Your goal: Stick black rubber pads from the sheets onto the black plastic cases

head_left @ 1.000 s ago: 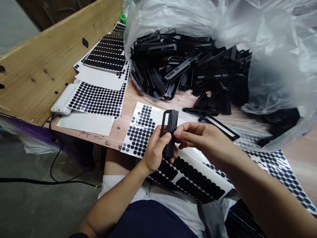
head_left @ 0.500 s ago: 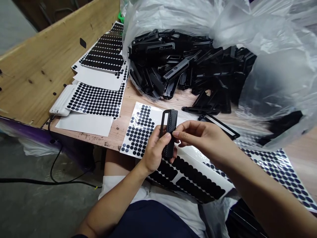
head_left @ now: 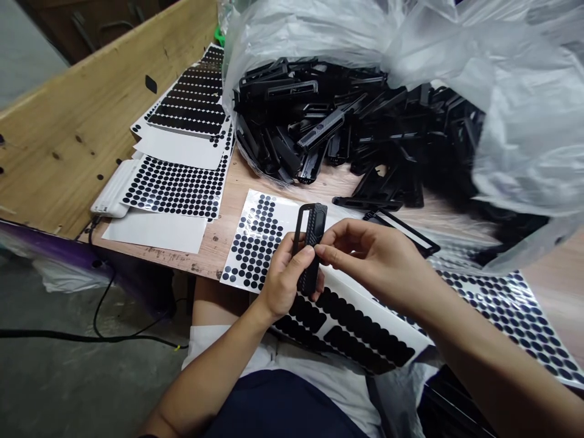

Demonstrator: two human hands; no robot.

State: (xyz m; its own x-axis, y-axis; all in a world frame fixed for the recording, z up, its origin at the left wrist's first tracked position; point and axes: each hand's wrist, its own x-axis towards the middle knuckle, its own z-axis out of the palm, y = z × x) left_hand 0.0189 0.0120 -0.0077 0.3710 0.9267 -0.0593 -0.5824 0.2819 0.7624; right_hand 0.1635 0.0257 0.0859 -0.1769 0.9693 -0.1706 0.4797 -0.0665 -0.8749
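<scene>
My left hand (head_left: 285,277) is closed around a black plastic frame (head_left: 314,228) with a long slot and a carbon-fibre-look strip, held tilted upright above my lap. The fingers of my right hand (head_left: 365,246) are pinched together against the frame's right side. Whatever lies between those fingertips is hidden. Beneath the hands, a sheet of black stickers (head_left: 365,331) rests over my lap. A white sheet with round black dots (head_left: 255,243) lies just left of the frame on the table edge.
A clear plastic bag (head_left: 524,140) spills a heap of similar black parts (head_left: 314,131) across the table (head_left: 219,243). Sticker sheets (head_left: 176,185) and a white box-shaped device (head_left: 112,194) with a cable lie along the wooden side board (head_left: 68,134). Another dotted sheet (head_left: 511,322) is at right.
The loose side of the plastic bag at right has shifted and exposes more black parts. Both hands stay nearly still on the frame.
</scene>
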